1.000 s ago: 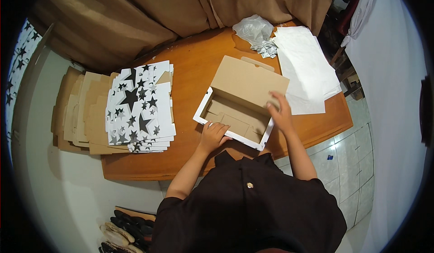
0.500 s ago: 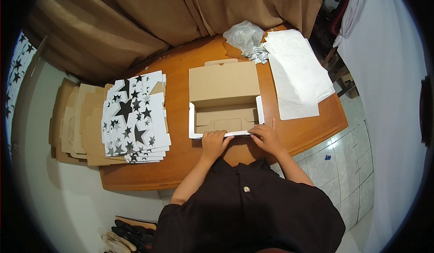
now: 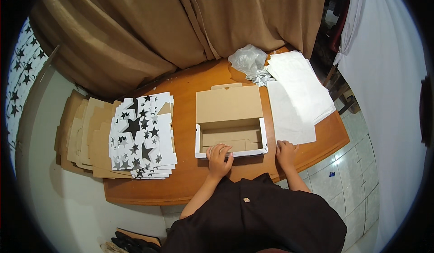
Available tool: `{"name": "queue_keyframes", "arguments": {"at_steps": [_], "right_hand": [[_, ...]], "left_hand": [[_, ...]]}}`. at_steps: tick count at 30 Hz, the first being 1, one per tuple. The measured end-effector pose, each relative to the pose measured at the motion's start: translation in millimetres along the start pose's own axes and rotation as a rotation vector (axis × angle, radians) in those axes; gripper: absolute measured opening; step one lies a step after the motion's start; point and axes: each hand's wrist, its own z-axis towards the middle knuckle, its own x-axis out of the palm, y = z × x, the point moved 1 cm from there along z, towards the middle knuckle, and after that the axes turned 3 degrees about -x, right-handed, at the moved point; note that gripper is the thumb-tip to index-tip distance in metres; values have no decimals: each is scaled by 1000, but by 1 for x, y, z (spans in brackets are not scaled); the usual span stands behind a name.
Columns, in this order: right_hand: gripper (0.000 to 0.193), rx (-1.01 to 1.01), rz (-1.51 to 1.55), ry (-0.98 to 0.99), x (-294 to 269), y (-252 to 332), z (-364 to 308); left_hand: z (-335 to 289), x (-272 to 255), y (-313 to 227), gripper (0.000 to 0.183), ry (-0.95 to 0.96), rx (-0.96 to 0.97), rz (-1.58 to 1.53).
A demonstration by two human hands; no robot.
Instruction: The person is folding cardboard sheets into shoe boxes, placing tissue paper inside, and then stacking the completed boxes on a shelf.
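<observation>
An open cardboard box (image 3: 229, 106), brown inside with white outer edges, stands on the table in front of me. Its lid is tilted back on the far side. My left hand (image 3: 220, 160) is closed over the box's near wall, fingers over the rim and thumb towards the outside. To the right of the box, my right hand (image 3: 286, 154) has its fingers drawn together at the near left corner of a white paper sheet (image 3: 294, 117). That sheet sticks out from a stack of white paper (image 3: 312, 92).
Flattened star-printed cartons (image 3: 142, 140) lie stacked at the left, beside plain brown cardboard pieces (image 3: 86, 135). A clear plastic bag (image 3: 248, 61) and small silvery packets (image 3: 261, 77) sit at the back of the wooden table (image 3: 181, 185). A brown curtain (image 3: 135, 36) hangs behind.
My right hand has left the box's near wall and moved right to the paper's corner. My left hand stays on the box. The whole view has shifted, with the table lower in it.
</observation>
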Motion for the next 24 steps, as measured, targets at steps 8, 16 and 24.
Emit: {"name": "queue_keyframes", "arguments": {"at_steps": [8,16,24], "right_hand": [[21,-36,30,-75,-2,4,8],[21,-137,51,-178,16,0,-5],[9,-77,53,-277,19,1,1]], "left_hand": [[30,-1,-21,18,-38,17,-23],[43,6,-39,14,-5,62,-86],[52,4,-44,11,28,84,-131]]}}
